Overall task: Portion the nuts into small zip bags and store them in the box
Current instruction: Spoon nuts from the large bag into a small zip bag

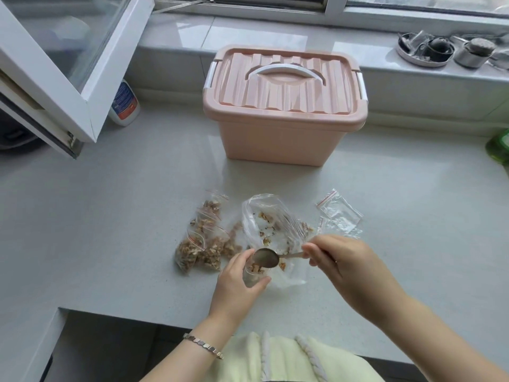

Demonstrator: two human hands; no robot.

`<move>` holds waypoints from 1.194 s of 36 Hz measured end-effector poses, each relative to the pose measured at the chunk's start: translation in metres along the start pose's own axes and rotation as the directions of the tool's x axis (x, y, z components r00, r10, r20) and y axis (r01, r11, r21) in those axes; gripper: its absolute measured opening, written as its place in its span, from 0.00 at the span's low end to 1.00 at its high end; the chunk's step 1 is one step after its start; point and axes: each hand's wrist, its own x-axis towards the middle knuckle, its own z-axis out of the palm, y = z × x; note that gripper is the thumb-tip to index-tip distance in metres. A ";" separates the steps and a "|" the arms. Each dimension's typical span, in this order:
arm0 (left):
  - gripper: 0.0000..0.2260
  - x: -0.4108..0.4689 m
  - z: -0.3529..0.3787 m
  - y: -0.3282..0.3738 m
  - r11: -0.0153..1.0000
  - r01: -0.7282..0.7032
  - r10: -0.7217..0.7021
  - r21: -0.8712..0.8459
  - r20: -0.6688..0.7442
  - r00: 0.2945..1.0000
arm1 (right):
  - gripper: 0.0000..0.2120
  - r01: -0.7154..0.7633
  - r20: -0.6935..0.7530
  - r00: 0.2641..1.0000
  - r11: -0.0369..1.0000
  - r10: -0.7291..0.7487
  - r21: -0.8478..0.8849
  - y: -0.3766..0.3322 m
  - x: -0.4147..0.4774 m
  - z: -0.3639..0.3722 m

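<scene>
filling step. left hand (237,285) fingers wrapped round bag (252,276), right hand (338,260) fingers pinching spoon (265,257) above its mouth. next: tip nuts (256,268) in, seal.

This was a home kitchen. A pale speckled stone surface (124,216) ran below a window frame (333,8), with a glossy tiled sill (248,31) well beyond both hands. Far up and left of the left hand (237,282) a white-framed glass pane (55,51) stood swung open, and a white bottle with a blue label (124,103) stood under it. Far beyond the right hand (347,266), a round tray of dark metal bits (424,51) and a small steel pot (473,52) sat on the sill. A pink lidded storage box (283,106) stood ahead of the hands.
</scene>
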 end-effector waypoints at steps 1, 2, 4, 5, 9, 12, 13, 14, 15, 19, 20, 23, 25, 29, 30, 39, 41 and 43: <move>0.22 -0.001 -0.001 0.000 1.000 -0.001 0.001 -0.008 0.003 1.000 | 0.27 -0.007 -0.030 1.000 1.000 0.008 0.028 0.002 -0.001 -0.003; 0.22 -0.002 -0.002 -0.001 1.000 -0.002 0.002 -0.013 0.003 1.000 | 0.25 -0.024 -0.061 0.998 0.998 0.028 0.065 0.004 -0.001 -0.006; 0.23 -0.004 -0.004 -0.003 1.000 -0.007 0.007 -0.013 -0.007 1.000 | 0.20 -0.084 -0.123 0.987 0.985 0.103 0.154 0.011 -0.002 -0.010; 0.23 -0.005 -0.005 -0.004 1.000 -0.011 0.011 -0.014 -0.013 1.000 | 0.18 -0.120 -0.152 0.977 0.973 0.151 0.197 0.016 -0.002 -0.010; 0.22 -0.007 -0.006 -0.007 1.000 -0.009 0.008 -0.012 -0.036 0.999 | 0.14 -0.291 -0.191 0.912 0.900 0.364 0.325 0.042 -0.002 0.004; 0.22 -0.007 -0.006 -0.006 1.000 -0.003 0.003 0.001 -0.049 0.999 | 0.11 -0.361 -0.148 0.893 0.872 0.426 0.331 0.059 -0.004 0.023; 0.22 -0.007 -0.007 -0.005 1.000 -0.005 0.005 0.000 -0.049 0.999 | 0.10 -0.368 -0.141 0.890 0.865 0.434 0.341 0.063 -0.005 0.029; 0.22 -0.007 -0.007 -0.005 1.000 -0.008 0.008 -0.002 -0.047 0.999 | 0.09 -0.371 -0.139 0.887 0.859 0.441 0.353 0.066 -0.006 0.036; 0.22 -0.007 -0.007 -0.005 1.000 -0.009 0.008 -0.003 -0.044 0.999 | 0.08 -0.377 -0.133 0.884 0.852 0.448 0.364 0.068 -0.007 0.042; 0.23 -0.008 -0.007 -0.007 1.000 0.006 -0.006 -0.004 -0.035 0.999 | 0.08 -0.423 -0.076 0.865 0.802 0.496 0.422 0.074 -0.015 0.063; 0.23 -0.008 -0.007 -0.007 1.000 0.010 -0.010 -0.005 -0.035 0.999 | 0.09 -0.437 -0.055 0.858 0.781 0.511 0.446 0.074 -0.017 0.067; 0.23 -0.009 -0.007 -0.006 1.000 0.018 -0.019 -0.008 -0.035 0.999 | 0.13 -0.487 0.038 0.833 0.698 0.552 0.525 0.070 -0.024 0.079; 0.22 -0.009 -0.006 -0.006 1.000 0.017 -0.017 -0.013 -0.041 0.999 | 0.14 -0.535 0.112 0.805 0.632 0.583 0.561 0.066 -0.028 0.085; 0.22 -0.009 -0.005 -0.007 1.000 0.014 -0.015 -0.021 -0.036 0.999 | 0.16 -0.632 0.251 0.713 0.445 0.655 0.634 0.059 -0.029 0.092; 0.22 -0.009 -0.004 -0.007 1.000 0.013 -0.013 -0.018 -0.035 0.999 | 0.15 -0.654 0.285 0.678 0.380 0.677 0.654 0.059 -0.028 0.093; 0.23 -0.008 -0.006 -0.008 1.000 0.023 -0.023 -0.006 -0.020 1.000 | 0.16 -0.663 0.339 0.520 0.120 0.784 0.739 0.073 -0.027 0.074; 0.23 -0.008 -0.006 -0.007 1.000 0.025 -0.025 0.000 -0.008 1.000 | 0.16 -0.651 0.313 0.524 0.136 0.792 0.746 0.076 -0.028 0.066; 0.24 -0.008 -0.006 -0.006 1.000 0.027 -0.027 0.001 0.002 1.000 | 0.16 -0.645 0.283 0.532 0.165 0.798 0.746 0.079 -0.029 0.057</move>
